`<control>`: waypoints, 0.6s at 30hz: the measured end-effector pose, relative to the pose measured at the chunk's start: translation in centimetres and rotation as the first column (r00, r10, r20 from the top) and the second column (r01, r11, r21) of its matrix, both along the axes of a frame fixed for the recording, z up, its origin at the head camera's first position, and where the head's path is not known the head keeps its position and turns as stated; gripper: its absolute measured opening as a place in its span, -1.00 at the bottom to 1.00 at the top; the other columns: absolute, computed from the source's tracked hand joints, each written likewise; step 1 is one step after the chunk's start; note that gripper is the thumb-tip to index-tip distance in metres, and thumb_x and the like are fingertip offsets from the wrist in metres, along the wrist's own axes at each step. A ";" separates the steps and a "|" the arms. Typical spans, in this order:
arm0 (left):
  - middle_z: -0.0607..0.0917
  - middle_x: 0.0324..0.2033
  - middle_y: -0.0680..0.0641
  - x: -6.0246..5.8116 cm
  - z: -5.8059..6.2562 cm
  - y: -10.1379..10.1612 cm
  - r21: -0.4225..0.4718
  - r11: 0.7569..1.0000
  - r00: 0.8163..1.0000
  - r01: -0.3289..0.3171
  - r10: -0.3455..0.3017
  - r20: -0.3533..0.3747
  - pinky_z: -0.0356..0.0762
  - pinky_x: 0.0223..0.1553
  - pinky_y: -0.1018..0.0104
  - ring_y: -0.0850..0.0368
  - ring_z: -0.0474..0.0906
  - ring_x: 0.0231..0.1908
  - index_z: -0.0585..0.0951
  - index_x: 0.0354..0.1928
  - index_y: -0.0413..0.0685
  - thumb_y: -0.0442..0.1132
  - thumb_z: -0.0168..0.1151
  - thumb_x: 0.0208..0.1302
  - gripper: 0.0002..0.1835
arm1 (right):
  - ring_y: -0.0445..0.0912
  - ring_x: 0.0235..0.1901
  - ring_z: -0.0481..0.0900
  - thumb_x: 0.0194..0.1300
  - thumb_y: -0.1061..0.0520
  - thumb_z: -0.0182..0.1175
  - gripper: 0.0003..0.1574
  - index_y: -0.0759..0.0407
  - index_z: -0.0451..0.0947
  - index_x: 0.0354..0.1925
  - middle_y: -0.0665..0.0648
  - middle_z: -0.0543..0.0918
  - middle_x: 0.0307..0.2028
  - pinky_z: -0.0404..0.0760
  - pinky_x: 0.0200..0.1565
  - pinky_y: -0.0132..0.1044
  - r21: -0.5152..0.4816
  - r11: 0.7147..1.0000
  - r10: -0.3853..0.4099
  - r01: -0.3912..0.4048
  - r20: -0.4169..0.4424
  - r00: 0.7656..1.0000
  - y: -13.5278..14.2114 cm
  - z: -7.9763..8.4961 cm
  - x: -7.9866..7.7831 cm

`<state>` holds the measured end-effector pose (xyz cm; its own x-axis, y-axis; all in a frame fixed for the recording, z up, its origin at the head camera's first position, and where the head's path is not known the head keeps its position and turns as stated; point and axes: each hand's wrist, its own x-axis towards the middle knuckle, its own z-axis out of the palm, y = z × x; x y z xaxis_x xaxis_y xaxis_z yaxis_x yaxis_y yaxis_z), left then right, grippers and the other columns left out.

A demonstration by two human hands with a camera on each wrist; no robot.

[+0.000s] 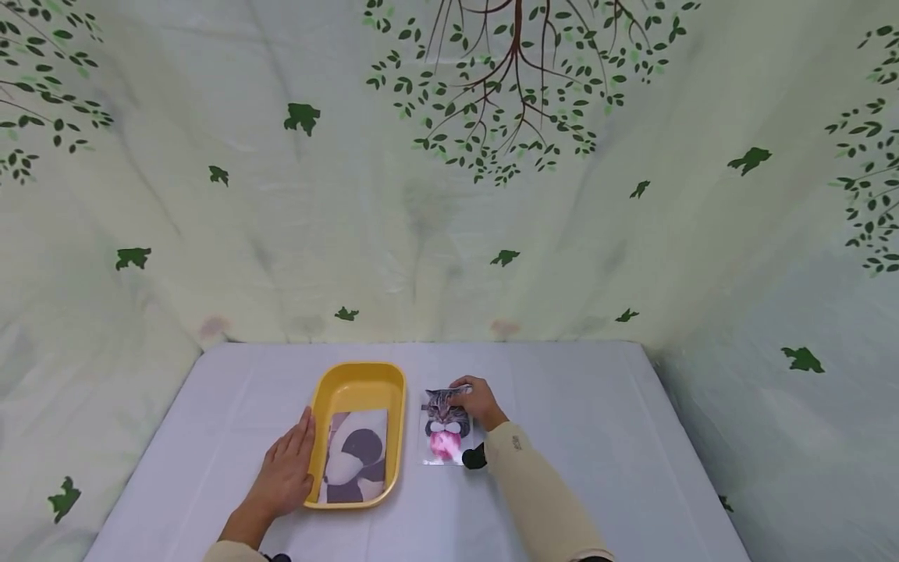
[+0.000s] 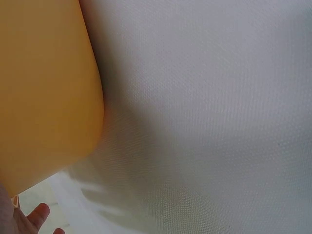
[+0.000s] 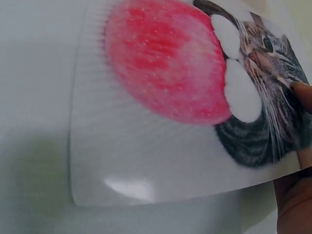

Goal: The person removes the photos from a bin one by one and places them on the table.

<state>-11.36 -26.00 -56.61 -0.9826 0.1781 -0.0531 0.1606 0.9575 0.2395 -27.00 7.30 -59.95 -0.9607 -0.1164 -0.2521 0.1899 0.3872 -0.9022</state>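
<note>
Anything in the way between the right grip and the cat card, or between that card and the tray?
Nothing visible between the right grip and the cat card: it pinches the card. Toward the tray, only a strip of table and the tray's raised side intervene.

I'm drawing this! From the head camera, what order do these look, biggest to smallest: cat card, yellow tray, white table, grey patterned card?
1. White table
2. Yellow tray
3. Grey patterned card
4. Cat card, partly covered by the right hand

Glossy cat-pic card (image 1: 444, 433) pinched by R hand (image 1: 481, 401), just R of rounded yel. tray (image 1: 361, 384).
</note>
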 end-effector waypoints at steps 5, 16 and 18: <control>-0.15 0.49 -0.27 0.0 0.0 -0.1 0.006 1.000 1.000 0.002 -0.002 -0.009 -0.01 0.29 -0.33 -0.35 -0.01 0.37 -0.08 0.44 -0.46 -0.34 0.05 0.12 -0.13 | 0.01 -0.09 0.49 0.07 0.30 0.37 -0.77 0.22 0.63 -0.23 0.20 0.61 -0.08 0.48 0.06 -0.03 0.019 0.999 -0.051 0.051 -0.024 0.998 -0.5 0.2 0.3; -0.17 0.49 -0.25 -0.1 -0.4 -0.2 0.009 1.000 1.000 -0.005 0.005 0.002 -0.04 0.31 -0.32 -0.34 -0.03 0.39 -0.10 0.45 -0.43 -0.34 0.03 0.13 -0.13 | 0.09 0.12 0.49 0.10 0.27 0.37 -0.60 0.20 0.66 -0.02 0.23 0.58 0.09 0.41 0.22 0.04 0.009 0.997 -0.079 0.079 -0.024 0.997 -0.7 0.7 1.2; -0.17 0.49 -0.25 -0.1 -0.5 -0.2 0.014 1.000 1.000 -0.004 0.004 -0.001 -0.04 0.30 -0.32 -0.34 -0.03 0.38 -0.10 0.45 -0.43 -0.34 0.03 0.13 -0.13 | 0.11 0.16 0.46 0.11 0.26 0.37 -0.57 0.21 0.65 0.01 0.22 0.59 0.09 0.39 0.23 0.04 0.013 0.997 -0.076 0.077 -0.044 0.996 -0.6 0.6 1.3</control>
<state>-11.42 -26.18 -57.11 -0.9833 0.1750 -0.0497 0.1572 0.9547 0.2526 -25.75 6.68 -59.38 -0.9767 -0.0389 -0.2110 0.1800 0.3867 -0.9045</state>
